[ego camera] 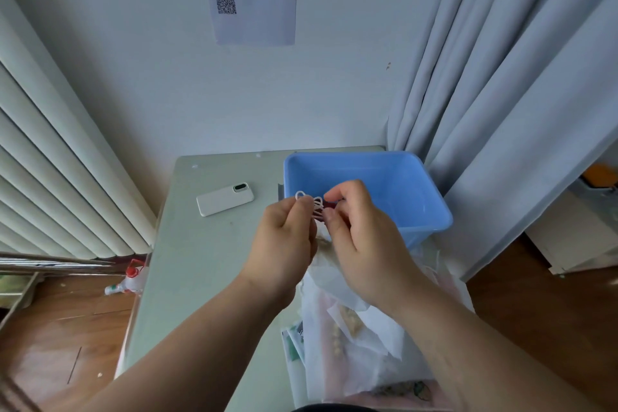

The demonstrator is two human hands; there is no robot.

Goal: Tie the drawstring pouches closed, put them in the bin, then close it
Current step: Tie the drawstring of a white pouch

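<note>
The white drawstring stands in loops at the neck of a sheer pouch, which is held above the table just in front of the open blue bin. The left hand pinches one loop and the right hand pinches the cord opposite. Draw both sides outward evenly until the knot seats against the gathered neck — unequal tension would likely let one loop slip through — while keeping the work above the other pouches on the table.

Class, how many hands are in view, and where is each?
2. The left hand and the right hand meet over the table, each pinching the white drawstring just before the blue bin. None seems hidden.
</note>
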